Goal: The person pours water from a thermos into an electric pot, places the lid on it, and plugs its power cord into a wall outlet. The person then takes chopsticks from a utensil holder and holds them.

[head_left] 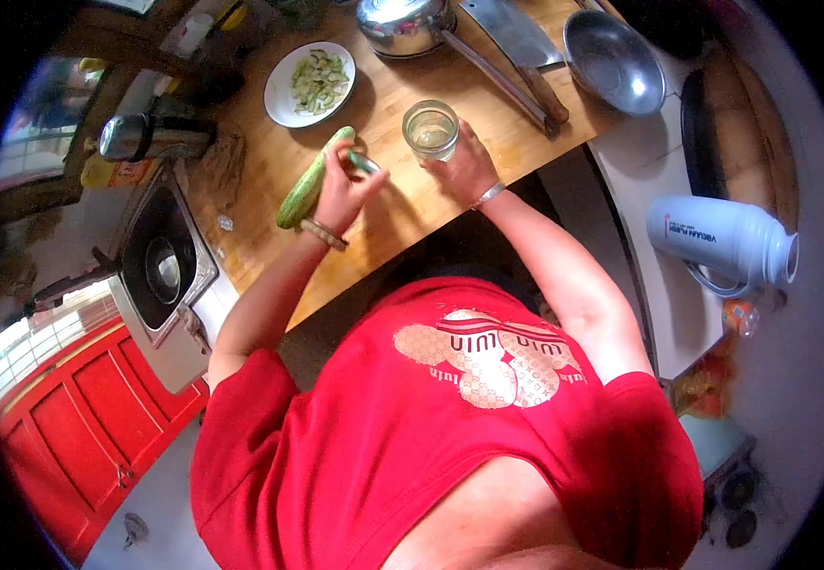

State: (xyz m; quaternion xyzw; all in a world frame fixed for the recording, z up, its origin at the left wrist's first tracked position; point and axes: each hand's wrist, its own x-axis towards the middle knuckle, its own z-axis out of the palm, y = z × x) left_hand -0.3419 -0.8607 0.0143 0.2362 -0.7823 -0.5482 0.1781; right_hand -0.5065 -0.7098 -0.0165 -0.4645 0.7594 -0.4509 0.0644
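My left hand [344, 188] is closed, with a small green lid-like piece [363, 162] pinched at its fingers. A long green cucumber [303, 195] lies on the wooden board [388, 237] beside and partly behind that hand; whether they touch I cannot tell. On the other side, my right hand [466, 166] is wrapped around a clear glass jar [430, 131], which stands uncovered on the board. The contents of the jar are hard to make out. Above the cucumber sits a white plate [282, 111] with cut pale-green pieces [318, 84].
Along the far side are a lidded metal pot [405, 27], a cleaver [517, 36] and a metal bowl [614, 63]. A blue vacuum flask [716, 237] is at the right. The sink [158, 252] and a red door [89, 427] are at the left.
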